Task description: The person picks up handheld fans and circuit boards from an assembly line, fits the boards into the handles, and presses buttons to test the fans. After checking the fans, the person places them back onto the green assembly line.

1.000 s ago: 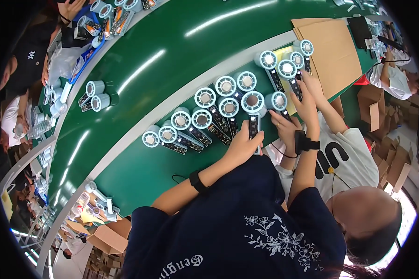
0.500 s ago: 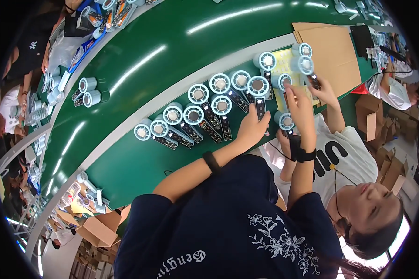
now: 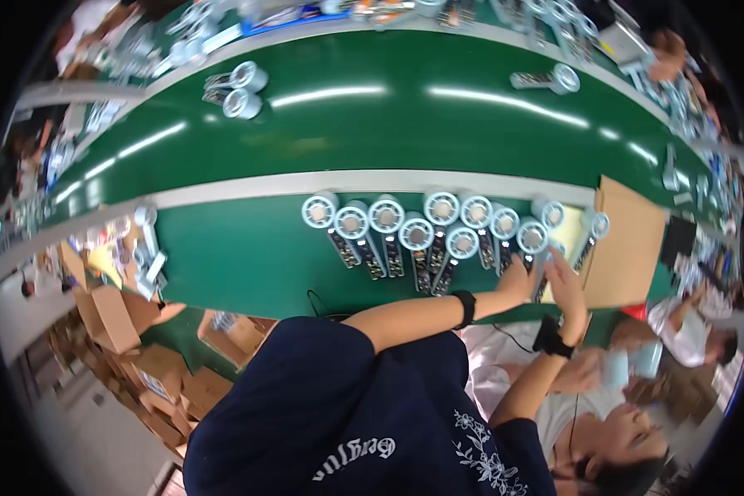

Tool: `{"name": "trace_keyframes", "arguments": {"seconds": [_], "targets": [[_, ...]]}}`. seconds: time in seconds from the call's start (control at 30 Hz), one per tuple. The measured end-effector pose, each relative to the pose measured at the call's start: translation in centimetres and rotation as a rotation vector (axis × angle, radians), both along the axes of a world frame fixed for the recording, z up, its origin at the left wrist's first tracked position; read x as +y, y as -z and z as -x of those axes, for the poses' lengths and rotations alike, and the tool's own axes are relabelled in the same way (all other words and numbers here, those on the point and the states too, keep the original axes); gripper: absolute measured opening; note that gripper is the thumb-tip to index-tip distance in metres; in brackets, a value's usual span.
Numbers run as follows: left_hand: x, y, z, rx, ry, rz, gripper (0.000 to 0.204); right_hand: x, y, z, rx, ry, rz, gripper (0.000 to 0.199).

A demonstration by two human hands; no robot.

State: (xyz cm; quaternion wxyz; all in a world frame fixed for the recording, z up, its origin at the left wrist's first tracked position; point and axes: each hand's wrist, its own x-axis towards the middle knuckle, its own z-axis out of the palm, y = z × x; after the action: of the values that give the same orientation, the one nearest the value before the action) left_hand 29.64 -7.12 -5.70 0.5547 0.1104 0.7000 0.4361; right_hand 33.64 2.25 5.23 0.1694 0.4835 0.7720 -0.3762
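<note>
Several light blue round-headed units that look like handheld fans (image 3: 417,234) lie in a staggered row on the green table, their handles toward me and showing circuit boards. At the row's right end, my left hand (image 3: 514,283) is closed around the handle of one fan unit (image 3: 531,237). Just right of it, my right hand (image 3: 565,288) has its fingers stretched forward over another fan unit (image 3: 557,249), partly hidden by them. A dark handle shows between the two hands. Motion smears the fingertips, so how firmly they touch cannot be seen.
A pale yellow sheet (image 3: 564,240) and brown cardboard (image 3: 628,240) lie to the right. Beside me at right, a co-worker holds blurred light blue parts (image 3: 646,360). A grey rail (image 3: 372,180) runs behind the row. Cardboard boxes (image 3: 107,318) stand at lower left.
My view has turned, so the row now lies straighter across. My right hand has gone from a pinch to stretched fingers. The co-worker's hands have left the sheet and hold light blue parts nearer their body.
</note>
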Motion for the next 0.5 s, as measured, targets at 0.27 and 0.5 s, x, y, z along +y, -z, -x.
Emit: {"name": "trace_keyframes", "arguments": {"seconds": [0.27,0.5], "targets": [[-0.4,-3.3,2.3,-0.442,-0.071,0.183,0.049,7.3,-0.7,17.7,0.860,0.208,0.056,0.036],[-17.7,-4.1,23.2,-0.010,0.074,-0.428,0.034,14.6,13.0,32.8,0.645,0.524,0.225,0.053]]}}
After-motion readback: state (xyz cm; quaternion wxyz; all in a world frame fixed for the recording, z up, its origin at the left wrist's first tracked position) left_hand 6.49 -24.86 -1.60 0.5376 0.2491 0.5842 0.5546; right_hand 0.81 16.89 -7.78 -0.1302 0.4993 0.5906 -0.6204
